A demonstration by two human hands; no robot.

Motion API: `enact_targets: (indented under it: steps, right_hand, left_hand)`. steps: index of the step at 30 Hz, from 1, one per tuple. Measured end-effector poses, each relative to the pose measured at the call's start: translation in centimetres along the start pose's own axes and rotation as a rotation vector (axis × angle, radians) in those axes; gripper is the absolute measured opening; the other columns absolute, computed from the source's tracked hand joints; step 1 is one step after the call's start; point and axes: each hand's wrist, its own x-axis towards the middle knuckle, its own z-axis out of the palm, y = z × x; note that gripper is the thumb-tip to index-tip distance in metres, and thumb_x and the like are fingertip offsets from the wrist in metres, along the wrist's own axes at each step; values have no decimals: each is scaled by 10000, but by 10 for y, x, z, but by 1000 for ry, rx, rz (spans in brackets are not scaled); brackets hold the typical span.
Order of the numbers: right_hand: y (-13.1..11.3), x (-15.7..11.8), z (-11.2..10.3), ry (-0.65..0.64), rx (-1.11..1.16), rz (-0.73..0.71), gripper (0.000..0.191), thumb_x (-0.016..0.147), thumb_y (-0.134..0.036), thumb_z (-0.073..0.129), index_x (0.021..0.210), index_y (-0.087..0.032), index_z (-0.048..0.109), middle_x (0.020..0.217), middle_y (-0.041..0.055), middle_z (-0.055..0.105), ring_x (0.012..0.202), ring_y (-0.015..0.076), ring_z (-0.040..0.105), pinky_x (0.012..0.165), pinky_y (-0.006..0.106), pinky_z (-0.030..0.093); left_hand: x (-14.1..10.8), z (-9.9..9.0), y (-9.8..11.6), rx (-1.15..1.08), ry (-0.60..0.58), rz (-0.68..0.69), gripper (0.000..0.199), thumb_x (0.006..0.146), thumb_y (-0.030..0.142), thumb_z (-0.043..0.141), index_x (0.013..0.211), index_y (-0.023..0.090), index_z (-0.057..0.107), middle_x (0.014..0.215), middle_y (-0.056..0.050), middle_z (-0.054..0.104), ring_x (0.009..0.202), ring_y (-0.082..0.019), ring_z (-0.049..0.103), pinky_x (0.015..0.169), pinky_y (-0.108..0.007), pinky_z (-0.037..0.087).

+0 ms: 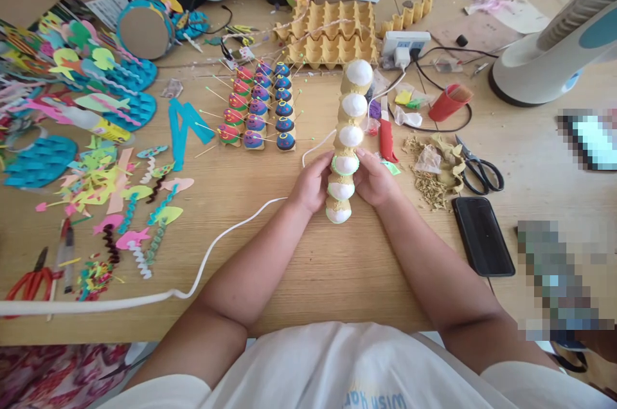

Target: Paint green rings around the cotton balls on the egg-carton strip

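Note:
Between my two hands is an egg carton strip (351,137), a single row of several cups with white domed tops. A pale green edging runs round some of the nearer domes. My left hand (312,185) grips the strip's left side, and my right hand (375,181) grips its right side, both around the nearer half. Fingers curl under the strip, so their tips are partly hidden. Left of it stand painted egg carton strips (258,107) in red, purple and blue with thin pins sticking out. A red-handled cutter (387,139) lies just beyond my right hand.
Brown egg trays (332,33) lie at the back. To the right are black scissors (479,168), carton scraps (436,168), a phone (483,235) and a white fan base (535,71). A white cord (216,248) crosses the table at left, near colourful paper cutouts (103,181) and orange-handled scissors (36,280).

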Motion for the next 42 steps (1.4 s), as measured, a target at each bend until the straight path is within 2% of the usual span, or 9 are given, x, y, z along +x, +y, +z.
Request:
enact_targets:
  steps: [3, 6, 9, 13, 19, 25, 33, 36, 42]
  right_hand:
    - [-1, 0, -3, -83, -1, 14, 361, 767, -501, 922, 857, -269, 660, 726, -25, 683, 817, 220, 710, 763, 383, 629]
    - [-2, 0, -3, -91, 5, 22, 368, 751, -509, 912, 858, -275, 649, 745, -17, 713, 869, 244, 733, 785, 402, 644]
    - [-3, 0, -1, -98, 16, 27, 343, 767, -502, 874, 858, -276, 632, 765, -4, 738, 970, 280, 762, 837, 439, 662]
    - [-4, 0, 1, -72, 32, 26, 305, 785, -463, 841, 833, -275, 605, 741, -1, 730, 1028, 292, 774, 898, 459, 669]
    - [-4, 0, 4, -56, 36, 44, 298, 819, -483, 822, 823, -285, 599, 714, -6, 722, 1033, 292, 785, 911, 460, 675]
    - [-3, 0, 4, -92, 40, 33, 311, 789, -479, 854, 885, -279, 635, 758, -9, 751, 1055, 293, 786, 927, 463, 674]
    - [-3, 0, 4, -91, 17, 19, 376, 726, -499, 898, 882, -277, 638, 772, -8, 757, 1042, 292, 778, 884, 439, 671]
    - [-2, 0, 4, -95, -2, 20, 403, 707, -530, 908, 872, -281, 639, 784, -6, 764, 1020, 294, 772, 859, 443, 670]
    - [0, 2, -2, -94, -20, 9, 404, 711, -518, 928, 827, -282, 620, 705, -30, 699, 903, 256, 754, 818, 418, 659]
  left_hand:
    - [-2, -1, 0, 11, -13, -9, 194, 1048, 273, 620, 954, 169, 754, 834, -45, 794, 922, -244, 809, 881, -351, 630]
    - [-4, -2, 1, 34, -36, 8, 248, 1061, 254, 579, 888, 166, 734, 763, -34, 753, 902, -234, 799, 841, -319, 621]
    - [-4, -4, 1, 58, -59, 13, 290, 1069, 224, 546, 841, 163, 715, 668, -16, 681, 788, -204, 765, 768, -291, 596]
    - [-2, -8, -1, 86, -66, 45, 234, 1042, 244, 633, 832, 167, 702, 656, -1, 662, 656, -169, 692, 690, -277, 550]
    - [-2, -8, -4, 87, -69, 61, 172, 1007, 265, 703, 865, 169, 709, 754, -31, 739, 840, -222, 784, 777, -296, 595]
    - [-3, -8, -5, 103, -101, 126, 184, 1010, 239, 667, 847, 158, 699, 842, -57, 783, 893, -238, 799, 805, -330, 630]
    - [0, -9, -6, 85, -84, 121, 205, 987, 249, 709, 795, 185, 682, 691, -14, 695, 858, -213, 778, 805, -285, 588]
    - [-1, -6, -4, 38, -48, 70, 243, 1015, 268, 664, 788, 181, 678, 710, -26, 712, 891, -228, 788, 844, -299, 599]
    - [-3, 3, 0, -35, -5, -40, 157, 1022, 270, 636, 1028, 167, 754, 835, -44, 796, 943, -267, 814, 887, -361, 634]
